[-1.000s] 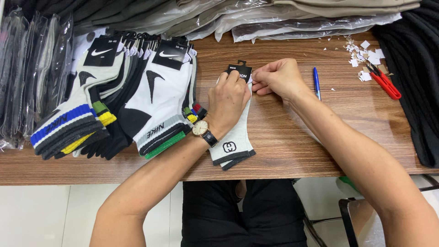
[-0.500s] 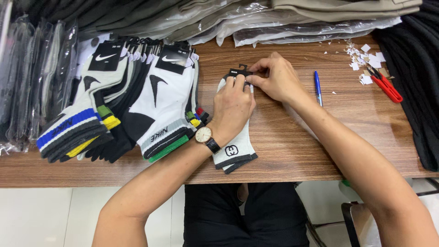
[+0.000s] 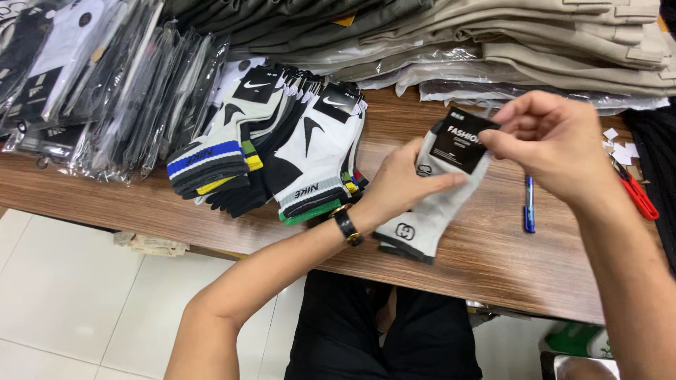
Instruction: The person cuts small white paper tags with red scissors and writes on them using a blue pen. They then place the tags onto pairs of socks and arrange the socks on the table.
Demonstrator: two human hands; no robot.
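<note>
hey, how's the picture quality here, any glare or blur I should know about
Head view: even indoor light, soft shadows on the wooden table; glare streaks on the plastic-wrapped packs at left; right hand slightly motion-blurred, left hand and grey sock pair fairly sharp.

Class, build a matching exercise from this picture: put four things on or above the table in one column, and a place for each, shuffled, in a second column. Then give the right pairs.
Things:
1. grey sock pair
2. blue pen
3. red scissors
4. folded beige clothes

Places:
A. stacked along the table's far edge
B. held up between the left hand and right hand
C. at the table's right edge, near paper scraps
D. lying on the wood under the right hand

Pairs: 1-B, 2-D, 3-C, 4-A
</note>
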